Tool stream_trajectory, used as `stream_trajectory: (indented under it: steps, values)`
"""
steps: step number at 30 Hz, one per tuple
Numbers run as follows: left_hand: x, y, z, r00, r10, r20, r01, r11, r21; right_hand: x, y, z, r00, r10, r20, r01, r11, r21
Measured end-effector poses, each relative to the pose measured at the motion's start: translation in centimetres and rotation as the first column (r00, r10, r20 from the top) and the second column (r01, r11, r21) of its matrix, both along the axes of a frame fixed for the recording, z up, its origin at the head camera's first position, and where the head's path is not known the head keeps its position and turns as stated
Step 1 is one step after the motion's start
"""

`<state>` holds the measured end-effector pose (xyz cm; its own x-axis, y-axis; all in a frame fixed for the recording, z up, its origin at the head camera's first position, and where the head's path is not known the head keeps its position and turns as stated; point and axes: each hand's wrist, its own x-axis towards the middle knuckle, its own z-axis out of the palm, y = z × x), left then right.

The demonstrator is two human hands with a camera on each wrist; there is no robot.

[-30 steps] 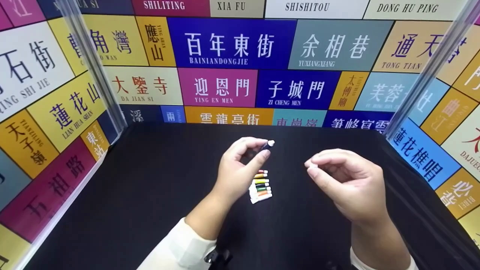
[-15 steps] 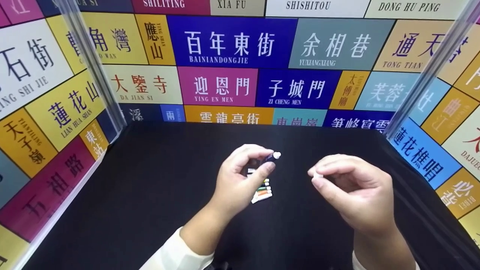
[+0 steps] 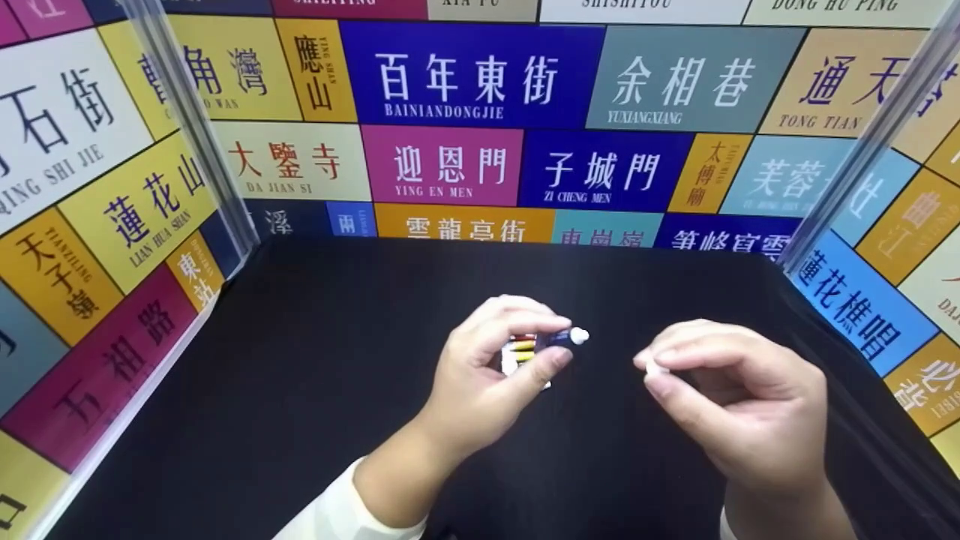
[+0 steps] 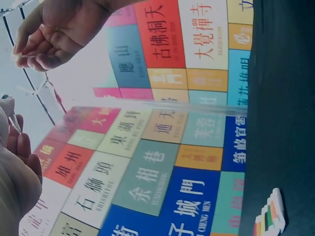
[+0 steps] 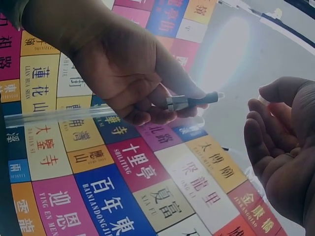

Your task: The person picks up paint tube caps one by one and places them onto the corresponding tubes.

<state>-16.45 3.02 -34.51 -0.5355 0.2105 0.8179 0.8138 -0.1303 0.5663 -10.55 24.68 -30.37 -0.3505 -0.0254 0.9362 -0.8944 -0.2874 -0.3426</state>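
My left hand (image 3: 480, 375) pinches a small dark blue paint tube (image 3: 553, 340) between thumb and fingers. Its white nozzle is bare and points to the right. In the right wrist view the tube (image 5: 197, 102) shows its flat crimped silver end against the fingers. A short distance to the right, my right hand (image 3: 757, 405) holds a tiny white cap (image 3: 654, 367) between thumb and forefinger. Cap and nozzle are apart. Beneath the left hand lies a row of paint tubes (image 3: 523, 346) in several colours, mostly hidden by that hand; the left wrist view shows part of the row (image 4: 270, 216).
A black cloth (image 3: 315, 360) covers the table. Clear upright panels (image 3: 862, 142) stand at its back corners, and walls of coloured Chinese name signs (image 3: 442, 165) enclose the back and sides.
Both hands have moved to the right and lower in the head view, still holding tube and cap. The tube has tipped closer to level, and the left hand now covers different tubes of the row.
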Motion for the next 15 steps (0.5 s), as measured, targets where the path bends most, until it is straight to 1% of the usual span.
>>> stream_trajectory:
  steps: [2, 5, 8, 10, 15]
  values:
    - [0.4, -0.1, 0.4, 0.999, 0.022, -0.042, -0.023, 1.0, -0.021, 0.2, 0.0, 0.0, 1.0, -0.014, -0.007, 0.014, 1.0, -0.016]
    - [1.0, -0.4, 0.9, 0.988, 0.083, -0.128, -0.091, 0.994, -0.06, 0.5, 0.0, -0.1, 0.999, -0.041, -0.01, 0.04, 0.998, -0.041]
    - [1.6, -0.6, 1.5, 0.961, 0.155, -0.229, -0.179, 0.98, -0.087, 0.6, 0.2, -0.3, 0.998, -0.07, -0.009, 0.069, 0.996, -0.06]
    - [1.9, -0.7, 1.8, 0.941, 0.189, -0.282, -0.222, 0.971, -0.092, 0.6, 0.2, -0.3, 0.996, -0.084, -0.006, 0.084, 0.995, -0.062]
    - [2.6, -0.8, 2.2, 0.9, 0.244, -0.36, -0.297, 0.95, -0.1, 0.9, 0.0, 0.1, 0.991, -0.133, 0.002, 0.133, 0.991, -0.032]
